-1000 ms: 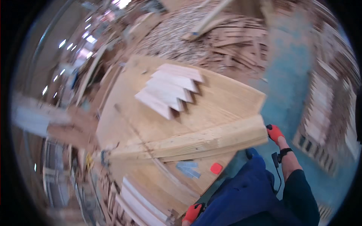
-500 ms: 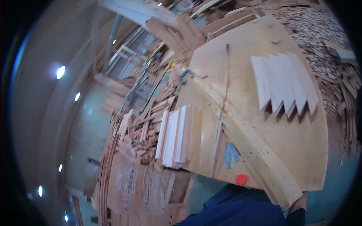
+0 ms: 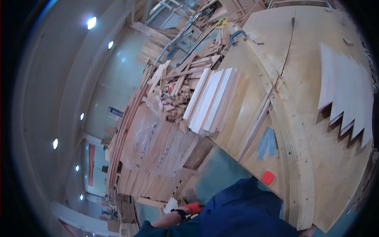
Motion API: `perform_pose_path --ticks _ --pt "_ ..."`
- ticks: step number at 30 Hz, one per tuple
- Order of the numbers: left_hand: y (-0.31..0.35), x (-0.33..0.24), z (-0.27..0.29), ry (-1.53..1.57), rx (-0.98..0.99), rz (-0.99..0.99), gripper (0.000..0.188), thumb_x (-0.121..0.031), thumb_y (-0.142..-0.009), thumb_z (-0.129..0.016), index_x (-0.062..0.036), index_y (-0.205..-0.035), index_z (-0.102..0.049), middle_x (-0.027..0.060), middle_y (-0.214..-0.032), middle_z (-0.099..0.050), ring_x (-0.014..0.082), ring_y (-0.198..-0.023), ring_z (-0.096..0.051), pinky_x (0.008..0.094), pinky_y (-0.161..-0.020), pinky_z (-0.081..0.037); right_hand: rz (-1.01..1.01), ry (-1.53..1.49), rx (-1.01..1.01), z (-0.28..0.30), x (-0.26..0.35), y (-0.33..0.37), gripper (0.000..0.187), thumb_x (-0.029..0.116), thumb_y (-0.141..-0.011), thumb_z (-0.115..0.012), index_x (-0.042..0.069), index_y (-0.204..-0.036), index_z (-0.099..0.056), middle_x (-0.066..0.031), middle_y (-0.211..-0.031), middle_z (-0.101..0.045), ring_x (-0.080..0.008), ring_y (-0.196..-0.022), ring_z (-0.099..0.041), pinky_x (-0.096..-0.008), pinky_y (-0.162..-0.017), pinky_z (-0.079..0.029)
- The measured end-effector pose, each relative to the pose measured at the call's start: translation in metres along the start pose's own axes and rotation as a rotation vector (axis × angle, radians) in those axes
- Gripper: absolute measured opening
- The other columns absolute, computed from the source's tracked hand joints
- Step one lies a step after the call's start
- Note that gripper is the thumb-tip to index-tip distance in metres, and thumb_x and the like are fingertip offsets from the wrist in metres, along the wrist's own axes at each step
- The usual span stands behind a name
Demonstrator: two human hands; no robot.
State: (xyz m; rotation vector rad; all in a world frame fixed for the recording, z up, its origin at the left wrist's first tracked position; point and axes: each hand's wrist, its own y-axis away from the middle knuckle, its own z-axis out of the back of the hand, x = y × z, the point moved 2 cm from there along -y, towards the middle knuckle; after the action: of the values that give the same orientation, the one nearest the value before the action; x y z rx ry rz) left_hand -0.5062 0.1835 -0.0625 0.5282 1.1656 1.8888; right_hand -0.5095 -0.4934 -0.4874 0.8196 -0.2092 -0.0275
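Note:
My left hand [image 3: 192, 208] is low beside my dark blue clothing, with a dark band at the wrist. Red covers its front part; whether that is a glove or a held object I cannot make out, and the fingers are hidden. At the lower edge, only a sliver of my right hand [image 3: 308, 230] shows, touching or close to the near end of a long curved wooden strip [image 3: 294, 154]. That strip lies across a large plywood board [image 3: 331, 166]. On the board beside it are a red square piece [image 3: 267, 177] and some grey flat strips [image 3: 267, 143].
Pale pieces with a zigzag end [image 3: 345, 94] lie on the board's right side. Pale planks [image 3: 211, 98] rest at its left edge, and a blue clamp [image 3: 237, 36] grips the strip's far end. Leftward stand offcuts [image 3: 173, 104] and a film-wrapped wood stack [image 3: 154, 144].
The view has swung, so the board appears farther right and the ceiling lights have shifted. My left hand has come into view; my right hand is now mostly cut off by the lower edge.

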Motion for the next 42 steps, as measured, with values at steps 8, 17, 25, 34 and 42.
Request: perform_pose_path --ticks 8,17,25,34,42 --pt "-0.021 -0.037 0.042 -0.024 -0.052 0.086 0.051 -0.046 -0.095 -0.054 -0.0077 -0.126 -0.066 0.0169 -0.109 -0.073 0.0301 -0.099 -0.07 0.0414 -0.09 -0.052 0.094 0.13 0.006 0.007 0.01 -0.005 0.044 0.037 -0.089 -0.063 0.011 -0.124 -0.065 -0.0186 -0.116 -0.069 -0.0413 -0.105 -0.066 -0.0516 -0.089 -0.052" --pt "-0.039 -0.058 0.144 0.392 -0.602 -0.276 0.045 -0.04 -0.099 -0.056 -0.0003 -0.117 -0.066 0.0174 -0.097 -0.071 0.0222 -0.088 -0.063 0.0383 -0.083 -0.049 0.432 0.586 0.077 0.02 0.062 0.067 0.044 0.036 -0.087 -0.065 0.012 -0.124 -0.065 -0.0204 -0.115 -0.069 -0.0435 -0.105 -0.065 -0.0522 -0.088 -0.053" --pt "-0.065 -0.087 0.248 0.719 -0.724 -0.658 0.037 -0.032 -0.1 -0.057 0.0015 -0.108 -0.069 0.002 -0.094 -0.067 0.0107 -0.089 -0.058 0.0282 -0.083 -0.046 1.028 1.086 0.277 -0.056 0.12 0.227 0.044 0.035 -0.086 -0.066 0.013 -0.124 -0.065 -0.0219 -0.114 -0.069 -0.0454 -0.105 -0.064 -0.0528 -0.088 -0.053" --pt "-0.133 -0.045 0.245 -0.646 -0.801 -0.606 0.029 -0.036 -0.086 -0.065 -0.0105 -0.1 -0.066 0.0087 -0.102 -0.069 0.0294 -0.1 -0.065 0.045 -0.094 -0.045 2.179 0.524 0.46 -0.112 0.278 0.687 0.057 0.019 -0.075 -0.079 0.009 -0.128 -0.062 -0.0165 -0.131 -0.06 -0.0382 -0.125 -0.054 -0.0479 -0.107 -0.043" --pt "-0.143 0.028 0.209 -0.603 -0.327 -0.784 0.031 -0.035 -0.085 -0.067 -0.0172 -0.11 -0.068 0.0093 -0.112 -0.07 0.0296 -0.111 -0.064 0.0469 -0.101 -0.044 2.45 0.866 0.884 -0.209 0.223 0.89 0.061 0.02 -0.074 -0.08 0.012 -0.131 -0.061 -0.0123 -0.134 -0.058 -0.0399 -0.132 -0.048 -0.052 -0.112 -0.037"
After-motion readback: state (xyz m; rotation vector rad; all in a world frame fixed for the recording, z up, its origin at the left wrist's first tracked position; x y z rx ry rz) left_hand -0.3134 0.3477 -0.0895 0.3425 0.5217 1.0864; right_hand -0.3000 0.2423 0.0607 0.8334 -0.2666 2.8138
